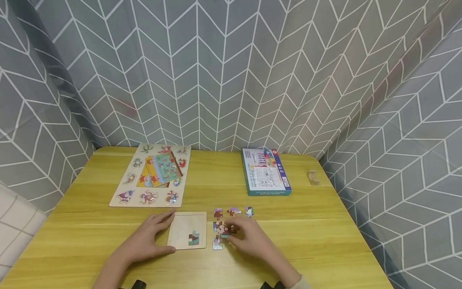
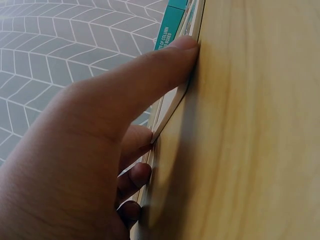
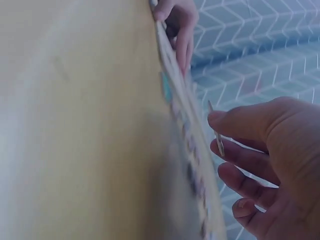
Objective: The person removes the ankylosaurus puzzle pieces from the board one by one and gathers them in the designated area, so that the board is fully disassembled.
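My left hand (image 1: pixel 149 236) holds the left side of a square wooden puzzle board (image 1: pixel 182 225), thumb at the near corner and fingers by the far one. In the left wrist view the thumb (image 2: pixel 165 65) presses on the board's edge. One puzzle piece (image 1: pixel 193 239) lies inside the board toward its lower right. Right of the board, my right hand (image 1: pixel 252 237) pinches another puzzle piece (image 3: pixel 218 139) between thumb and fingertips, raised off the table. Several loose pieces lie around and beneath it, such as a purple one (image 1: pixel 218 213); the hand partly covers some.
A larger animal board (image 1: pixel 120 198) stands back left, with colourful picture puzzles (image 1: pixel 167 167) stacked on it. At the back right lies a teal-sided box (image 1: pixel 267 172). A small wooden block (image 1: pixel 313 177) is near the table's right edge. Patterned curtains (image 1: pixel 216 80) surround the table.
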Tool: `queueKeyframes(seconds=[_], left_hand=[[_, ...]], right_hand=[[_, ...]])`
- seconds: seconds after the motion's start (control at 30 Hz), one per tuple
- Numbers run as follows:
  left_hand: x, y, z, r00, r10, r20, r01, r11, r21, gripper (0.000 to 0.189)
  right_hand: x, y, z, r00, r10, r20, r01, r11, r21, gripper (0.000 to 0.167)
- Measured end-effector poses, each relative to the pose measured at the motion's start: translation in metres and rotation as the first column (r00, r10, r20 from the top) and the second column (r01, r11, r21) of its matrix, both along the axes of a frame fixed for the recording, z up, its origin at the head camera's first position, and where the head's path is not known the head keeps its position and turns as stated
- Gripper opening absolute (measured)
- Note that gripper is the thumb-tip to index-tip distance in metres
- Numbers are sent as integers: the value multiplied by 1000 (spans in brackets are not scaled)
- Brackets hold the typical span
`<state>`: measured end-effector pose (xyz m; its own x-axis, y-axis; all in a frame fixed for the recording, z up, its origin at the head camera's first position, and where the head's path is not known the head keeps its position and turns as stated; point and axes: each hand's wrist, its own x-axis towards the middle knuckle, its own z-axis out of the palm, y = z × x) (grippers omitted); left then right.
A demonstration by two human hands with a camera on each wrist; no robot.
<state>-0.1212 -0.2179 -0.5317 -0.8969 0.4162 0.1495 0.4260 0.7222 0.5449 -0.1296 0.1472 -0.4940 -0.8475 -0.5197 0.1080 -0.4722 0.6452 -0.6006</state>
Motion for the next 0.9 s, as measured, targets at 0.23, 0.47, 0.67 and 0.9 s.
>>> queueKeyframes(seconds=[0.23,0.47,0.67,0.9], left_hand=[[0,0,-3,999,16,37,-16,1000,5,101],[0,0,-2,998,13,55,-14,1000,17,102],[0,1,-1,997,11,75,-13,1000,20,102],[0,1,-2,999,18,31,-17,1000,-11,102]], right_hand=[[17,31,-10,997,-34,73,35,999,-11,43],[19,36,-14,999,-1,48,2,1000,-20,42],[19,37,-16,1000,-3,14,3,1000,-14,38],[11,20,-5,999,39,-34,-38,999,8,34]])
